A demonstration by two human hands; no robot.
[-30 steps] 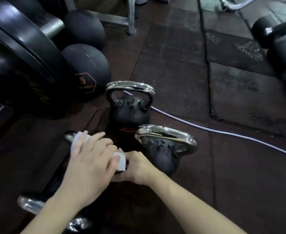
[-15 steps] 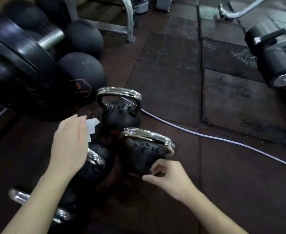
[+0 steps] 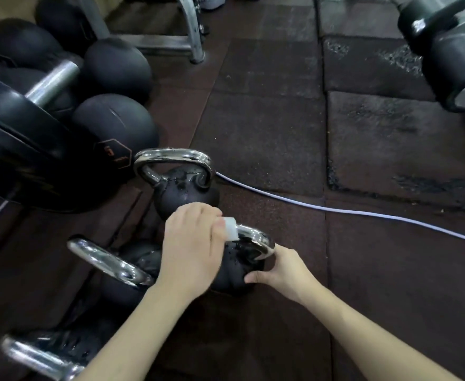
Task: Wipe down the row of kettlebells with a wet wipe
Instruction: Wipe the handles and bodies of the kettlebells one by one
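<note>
While the left hand (image 3: 191, 250) pinches the wet wipe (image 3: 230, 229) onto the second kettlebell (image 3: 239, 270), the right hand (image 3: 283, 272) grips its body; rubbing along its chrome handle (image 3: 256, 237) probably comes next.

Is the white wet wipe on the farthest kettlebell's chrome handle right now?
No, the left hand presses the white wet wipe on the nearer black kettlebell's chrome handle.

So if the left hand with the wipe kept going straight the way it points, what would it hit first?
Probably nothing new: the left hand already presses the wipe on the kettlebell handle. Past that looks like bare floor, then the white cable; depth is unclear.
</note>
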